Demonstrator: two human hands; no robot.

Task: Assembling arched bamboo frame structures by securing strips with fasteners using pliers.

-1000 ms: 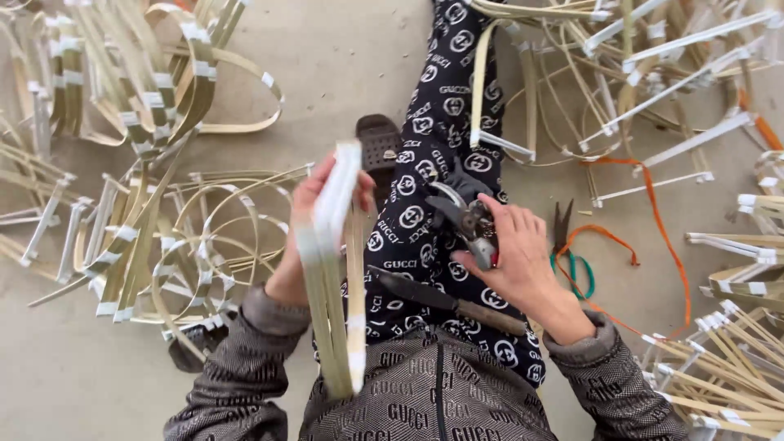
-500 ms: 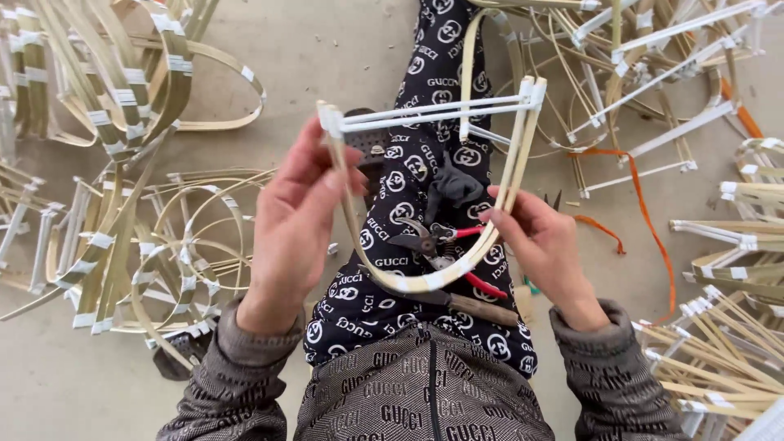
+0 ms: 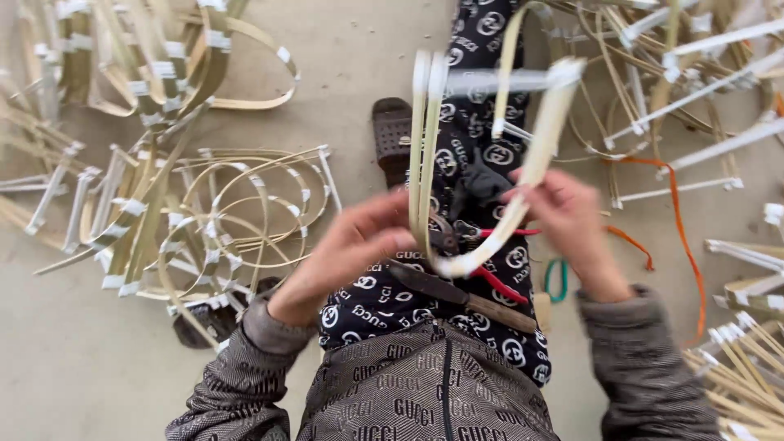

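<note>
I hold a bent frame of pale bamboo strips, U-shaped with a taped crossbar at its top, upright over my lap. My left hand pinches its left side near the bottom bend. My right hand grips its right side. Red-handled pliers and a knife with a wooden handle lie on my patterned trousers, just under the frame.
Piles of finished taped bamboo loops cover the concrete floor on the left, more frames and sticks on the right. A dark sandal sits by my leg. Orange cord and a green ring lie at the right.
A second ago my left hand held the frame edge-on while my right hand held pliers. The pliers now rest on my lap and both hands hold the frame, raised and turning.
</note>
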